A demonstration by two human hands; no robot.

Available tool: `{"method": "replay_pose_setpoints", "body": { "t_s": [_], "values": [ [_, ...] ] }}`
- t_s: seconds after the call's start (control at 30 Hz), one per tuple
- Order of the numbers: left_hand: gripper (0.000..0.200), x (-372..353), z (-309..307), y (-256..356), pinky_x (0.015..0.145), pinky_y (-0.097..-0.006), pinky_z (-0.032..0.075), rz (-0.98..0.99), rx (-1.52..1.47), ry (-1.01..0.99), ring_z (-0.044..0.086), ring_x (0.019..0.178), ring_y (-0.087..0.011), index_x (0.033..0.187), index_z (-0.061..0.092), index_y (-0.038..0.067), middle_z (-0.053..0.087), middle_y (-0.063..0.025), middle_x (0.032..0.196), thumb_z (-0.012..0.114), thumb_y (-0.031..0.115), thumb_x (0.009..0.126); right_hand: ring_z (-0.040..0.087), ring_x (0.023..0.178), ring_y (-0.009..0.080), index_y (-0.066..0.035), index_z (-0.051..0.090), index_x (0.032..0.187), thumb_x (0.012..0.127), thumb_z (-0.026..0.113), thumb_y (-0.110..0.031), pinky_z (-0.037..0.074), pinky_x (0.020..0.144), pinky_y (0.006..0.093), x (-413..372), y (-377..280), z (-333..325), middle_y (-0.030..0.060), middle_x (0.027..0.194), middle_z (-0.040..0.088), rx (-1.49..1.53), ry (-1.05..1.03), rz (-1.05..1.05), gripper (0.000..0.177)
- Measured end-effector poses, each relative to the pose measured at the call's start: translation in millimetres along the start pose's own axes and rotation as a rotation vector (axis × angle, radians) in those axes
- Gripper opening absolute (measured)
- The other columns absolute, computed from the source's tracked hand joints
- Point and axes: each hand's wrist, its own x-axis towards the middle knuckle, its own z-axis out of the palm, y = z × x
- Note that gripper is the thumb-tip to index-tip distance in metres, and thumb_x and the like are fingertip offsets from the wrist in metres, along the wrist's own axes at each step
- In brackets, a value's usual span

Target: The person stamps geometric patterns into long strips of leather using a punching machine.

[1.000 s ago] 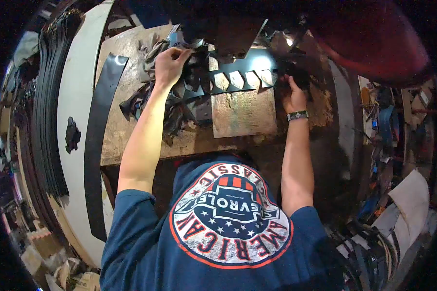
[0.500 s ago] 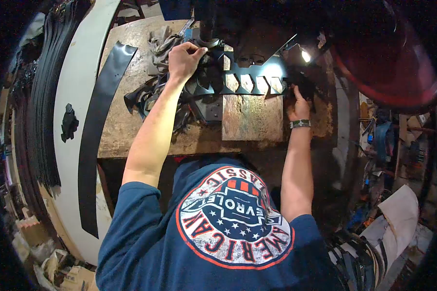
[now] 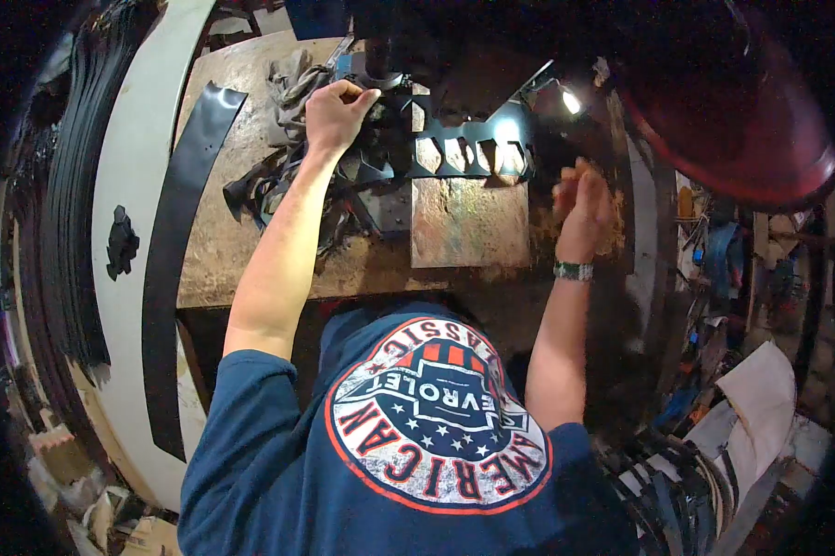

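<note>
A black sheet with several angular cut-out holes [image 3: 450,173] lies across the work surface under a bright light. My left hand [image 3: 336,116] is closed in a pinch at the sheet's dark upper left side; what sits between the fingertips is too dark to make out. To the right of the sheet, apart from it, my right hand [image 3: 586,208] is raised and slightly blurred, its fingers loosely apart and nothing visible in them. Beneath the sheet's front edge sits a worn rectangular board [image 3: 470,227].
Crumpled dark scraps [image 3: 292,176] lie left of the board on the wooden table [image 3: 241,273]. A long black strip [image 3: 184,222] rests farther left, beside hanging black strips [image 3: 76,195]. A small lamp [image 3: 570,100] and a large red rounded part [image 3: 769,157] overhang the right.
My right hand has let go of the sheet's right end and moved slightly down and right. My left hand keeps its pinch in about the same place. The whole view has shifted slightly.
</note>
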Motion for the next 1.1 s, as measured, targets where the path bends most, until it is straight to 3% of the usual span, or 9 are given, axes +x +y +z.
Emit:
{"method": "replay_pose_setpoints", "body": {
  "t_s": [0.17,0.27,0.67,0.7,0.8,0.83,0.93,1.07,1.1],
  "values": [
    [0.033,3,-1,0,0.066,-0.0316,0.049,-0.040,-0.016,-0.040,0.065,0.068,-0.0164,0.084,0.073,0.003,0.070,-0.0089,0.074,0.079,0.036,0.080,0.068,0.078,0.0191,-0.006,0.059,0.112,0.099,0.058,-0.032,0.054,0.070,0.0276,25,-28,38,0.0105,0.099,0.071,0.589,-0.258,-0.119,0.029],
    [0.032,1,-1,2,0.068,-0.0314,0.049,-0.020,-0.008,-0.016,0.066,0.070,-0.0156,0.085,0.073,0.004,0.071,-0.0085,0.076,0.078,0.035,0.081,0.066,0.083,0.0199,-0.006,0.062,0.106,0.100,0.055,-0.034,0.054,0.072,0.0324,42,-7,34,0.0081,0.097,0.070,0.634,-0.313,-0.116,0.030],
    [0.029,3,3,-8,0.064,-0.0296,0.050,-0.006,-0.077,-0.042,0.065,0.067,-0.0133,0.083,0.073,0.005,0.073,-0.0069,0.078,0.080,0.033,0.081,0.053,0.051,0.0140,-0.007,0.063,0.085,0.095,0.063,-0.043,0.036,0.044,0.0251,34,-6,39,0.0029,0.064,0.059,0.309,0.021,0.160,0.038],
    [0.026,3,2,-8,0.065,-0.0291,0.050,-0.043,-0.074,-0.075,0.065,0.067,-0.0133,0.082,0.072,0.004,0.072,-0.0068,0.077,0.079,0.030,0.081,0.056,0.057,0.0125,-0.005,0.063,0.089,0.093,0.066,-0.041,0.041,0.049,0.0241,31,-4,34,0.0018,0.069,0.061,0.174,0.093,0.156,0.036],
    [0.022,-3,0,-7,0.064,-0.0282,0.049,0.158,0.057,-0.014,0.063,0.065,-0.0129,0.082,0.072,0.003,0.070,-0.0064,0.073,0.077,0.024,0.081,0.058,0.066,0.0104,-0.005,0.063,0.092,0.093,0.067,-0.036,0.045,0.053,0.0236,41,24,15,0.0009,0.079,0.064,-0.150,0.185,0.031,0.032],
    [0.019,-7,2,-13,0.061,-0.0294,0.047,0.240,0.003,-0.010,0.060,0.062,-0.0136,0.081,0.071,0.002,0.067,-0.0069,0.069,0.075,0.021,0.081,0.061,0.077,0.0122,-0.002,0.064,0.099,0.093,0.068,-0.031,0.050,0.065,0.0265,37,21,11,0.0017,0.090,0.066,-0.204,0.158,0.039,0.030],
    [0.021,-46,-44,31,0.060,-0.0308,0.046,-0.217,-0.051,-0.389,0.060,0.061,-0.0149,0.077,0.068,0.001,0.065,-0.0075,0.067,0.077,0.021,0.078,0.063,0.091,0.0188,0.002,0.064,0.109,0.091,0.069,-0.038,0.051,0.080,0.0321,46,50,-12,0.0080,0.103,0.067,-0.466,0.121,-0.070,0.044],
    [0.029,-87,-73,26,0.059,-0.0307,0.046,-0.088,0.098,-0.621,0.057,0.057,-0.0147,0.068,0.062,0.003,0.061,-0.0059,0.061,0.082,0.024,0.071,0.061,0.107,0.0297,0.006,0.058,0.121,0.083,0.071,-0.054,0.047,0.094,0.0402,31,66,-25,0.0198,0.116,0.064,-0.609,0.100,0.164,0.072],
    [0.032,-87,-75,31,0.069,-0.0352,0.049,-0.142,0.217,-0.675,0.063,0.074,-0.0207,0.078,0.064,0.003,0.066,-0.0091,0.077,0.083,0.028,0.070,0.060,0.111,0.0311,0.007,0.057,0.124,0.082,0.071,-0.057,0.046,0.097,0.0407,28,71,-27,0.0221,0.119,0.063,-0.647,0.077,0.210,0.079]
  ]
}}
